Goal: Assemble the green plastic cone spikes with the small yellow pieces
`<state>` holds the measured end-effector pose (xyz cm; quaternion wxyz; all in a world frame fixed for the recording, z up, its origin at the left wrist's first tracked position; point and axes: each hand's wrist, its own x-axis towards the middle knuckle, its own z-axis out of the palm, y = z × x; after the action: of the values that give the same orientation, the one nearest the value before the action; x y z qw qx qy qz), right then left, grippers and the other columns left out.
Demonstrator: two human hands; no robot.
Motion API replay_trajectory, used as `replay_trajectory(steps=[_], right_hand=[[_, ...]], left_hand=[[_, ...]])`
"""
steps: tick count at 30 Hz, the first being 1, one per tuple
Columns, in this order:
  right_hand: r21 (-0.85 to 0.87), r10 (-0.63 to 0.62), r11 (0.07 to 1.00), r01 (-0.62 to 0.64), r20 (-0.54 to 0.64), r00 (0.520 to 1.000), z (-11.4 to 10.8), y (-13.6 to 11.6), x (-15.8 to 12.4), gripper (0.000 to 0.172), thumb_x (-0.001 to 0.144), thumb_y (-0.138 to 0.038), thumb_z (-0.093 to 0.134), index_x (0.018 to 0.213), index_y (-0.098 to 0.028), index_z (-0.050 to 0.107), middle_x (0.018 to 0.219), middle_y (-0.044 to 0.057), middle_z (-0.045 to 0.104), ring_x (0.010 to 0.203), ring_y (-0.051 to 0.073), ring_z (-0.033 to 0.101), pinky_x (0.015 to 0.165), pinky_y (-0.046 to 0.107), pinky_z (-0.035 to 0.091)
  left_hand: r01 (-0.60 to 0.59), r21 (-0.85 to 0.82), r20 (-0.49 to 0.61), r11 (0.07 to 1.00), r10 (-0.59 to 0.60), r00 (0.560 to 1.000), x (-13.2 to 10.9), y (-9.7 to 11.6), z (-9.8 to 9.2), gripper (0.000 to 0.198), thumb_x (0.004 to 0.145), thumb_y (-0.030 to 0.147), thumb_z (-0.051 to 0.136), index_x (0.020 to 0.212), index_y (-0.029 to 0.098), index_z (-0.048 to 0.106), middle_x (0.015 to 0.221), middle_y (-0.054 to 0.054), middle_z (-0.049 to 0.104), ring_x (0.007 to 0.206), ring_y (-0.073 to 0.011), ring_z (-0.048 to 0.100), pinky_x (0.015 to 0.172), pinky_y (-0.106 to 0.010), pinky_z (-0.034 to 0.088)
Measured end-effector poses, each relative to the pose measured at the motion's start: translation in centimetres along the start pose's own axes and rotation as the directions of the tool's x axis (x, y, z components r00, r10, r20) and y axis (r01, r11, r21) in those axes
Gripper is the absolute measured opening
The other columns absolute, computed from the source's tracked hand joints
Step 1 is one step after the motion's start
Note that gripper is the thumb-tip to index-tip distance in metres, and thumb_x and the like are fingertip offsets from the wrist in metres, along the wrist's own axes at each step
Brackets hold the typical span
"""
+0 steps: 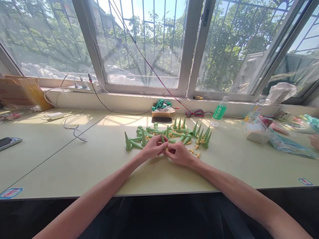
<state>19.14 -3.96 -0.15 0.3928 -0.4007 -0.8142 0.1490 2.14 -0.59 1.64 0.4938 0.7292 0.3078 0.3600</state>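
Observation:
Above the near side of a pile of parts, my left hand [152, 147] is closed around a green plastic cone spike [162, 138], its tip pointing up. My right hand [181, 153] meets it at the spike's base with thumb and finger pinched. A bit of yellow shows between the fingers, too small and covered to make out fully. Other green spikes [178, 124] stand upright or lie behind and around both hands. Small yellow plastic fittings [197, 155] are scattered just right of my right hand.
Behind the pile are a black phone [161, 120] and a small box [163, 114] with green items. A bottle [219, 111] stands back right, near coiled cable [195, 113]. Plastic bags [256, 127] lie right; another person's hand [314, 141] shows there. A white cable [77, 132] lies left.

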Motion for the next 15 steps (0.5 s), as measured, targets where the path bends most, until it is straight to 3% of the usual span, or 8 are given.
replay_trajectory(steps=[7,15], right_hand=[[-0.066,0.028,0.997,-0.028,0.001,1.0,0.25,0.27,-0.04,0.04,0.087,-0.029,0.057,0.051,-0.017,0.042,0.047,-0.005,0.039,0.047,0.007,0.031,0.049,0.025,0.023],[-0.075,0.055,0.996,-0.054,0.016,0.998,0.45,0.76,0.0,0.045,0.089,-0.031,0.054,0.051,-0.018,0.036,0.047,-0.005,0.034,0.048,0.008,0.027,0.049,0.026,0.02]], left_hand=[[-0.148,0.283,-0.092,0.948,0.181,0.979,0.09,-0.72,0.02,0.018,0.087,0.033,0.057,0.087,0.015,0.056,0.075,0.0,0.058,0.057,-0.0098,0.055,0.052,-0.021,0.046],[-0.172,0.473,-0.137,0.864,0.265,0.954,-0.06,-0.78,0.05,0.011,0.087,0.026,0.053,0.083,0.016,0.054,0.07,0.002,0.057,0.047,-0.0061,0.045,0.048,-0.02,0.038]])
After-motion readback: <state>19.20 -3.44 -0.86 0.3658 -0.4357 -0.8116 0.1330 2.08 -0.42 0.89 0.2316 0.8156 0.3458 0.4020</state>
